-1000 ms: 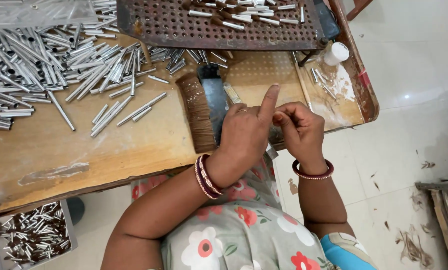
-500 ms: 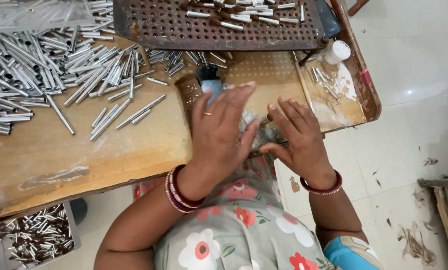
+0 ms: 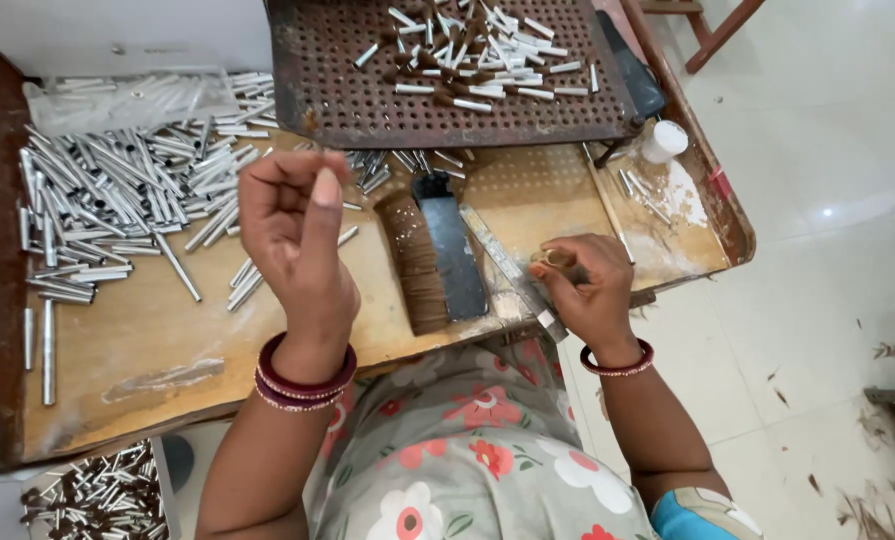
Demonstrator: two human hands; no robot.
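My left hand (image 3: pixel 298 235) is raised above the wooden table (image 3: pixel 148 345), fingers loosely curled, with nothing visible in it. It hovers near the loose silver metal tubes (image 3: pixel 118 190). My right hand (image 3: pixel 590 288) rests at the table's front edge with its fingertips pinched on a small brownish piece (image 3: pixel 553 258), too small to identify. Just left of it lie a thin metal strip (image 3: pixel 508 270) and a dark block with brown bristles (image 3: pixel 438 262).
A rusty perforated tray (image 3: pixel 338 95) at the back holds several white tubes with brown ends. A small white-capped bottle (image 3: pixel 665 140) stands at the right on a glue-stained patch. A box of short tubes (image 3: pixel 88 495) sits at lower left. The white tiled floor (image 3: pixel 828 300) lies to the right.
My hands have separated. The left hand lifted and swung left over the table, while the right hand stayed at the front edge and closed its fingertips.
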